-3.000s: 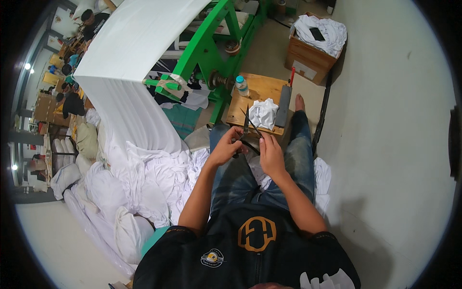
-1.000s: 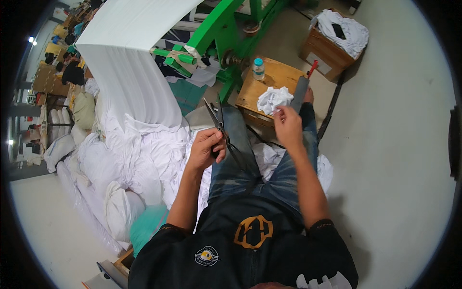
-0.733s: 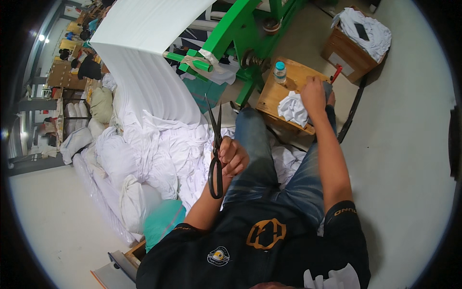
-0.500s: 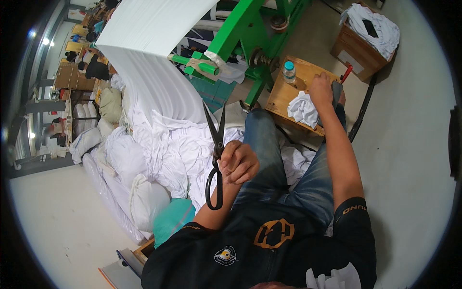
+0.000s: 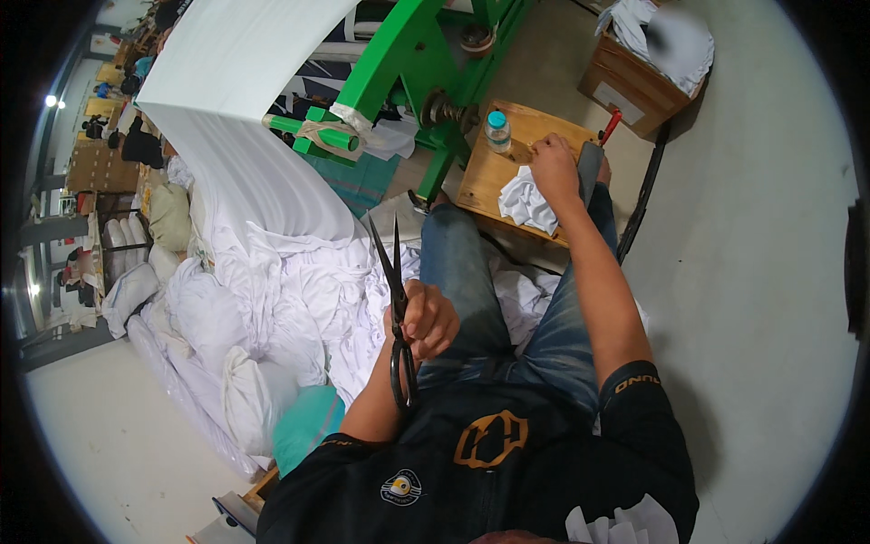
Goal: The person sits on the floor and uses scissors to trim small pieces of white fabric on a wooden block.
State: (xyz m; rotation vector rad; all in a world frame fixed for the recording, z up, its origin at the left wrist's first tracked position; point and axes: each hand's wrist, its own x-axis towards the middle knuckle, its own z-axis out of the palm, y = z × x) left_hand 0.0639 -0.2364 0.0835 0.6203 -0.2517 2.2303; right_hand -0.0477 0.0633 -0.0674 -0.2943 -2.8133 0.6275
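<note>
My left hand (image 5: 428,319) is closed around a pair of black scissors (image 5: 398,297), held upright in front of my left thigh. Their blades point away from me, slightly apart, and the handle loops hang below my fingers. My right hand (image 5: 555,170) reaches over a low wooden stool (image 5: 478,186), its fingers bent down at the stool top. Whatever those fingers hold, if anything, is hidden. Beside my right wrist lies a crumpled white cloth (image 5: 527,201). A clear bottle with a blue cap (image 5: 497,133) stands left of that hand.
White fabric (image 5: 245,163) drapes from a green machine frame (image 5: 381,72) into a large heap (image 5: 290,281) on my left. A cardboard box (image 5: 634,86) with white cloth stands far right. Near the stool's right edge is a red-handled object (image 5: 612,125). White bundles (image 5: 245,399) lie lower left.
The scissor blades have come closer together and the scissors have turned slightly in my left hand. My right hand stays over the stool. The whole view has shifted, moving the scene leftward.
</note>
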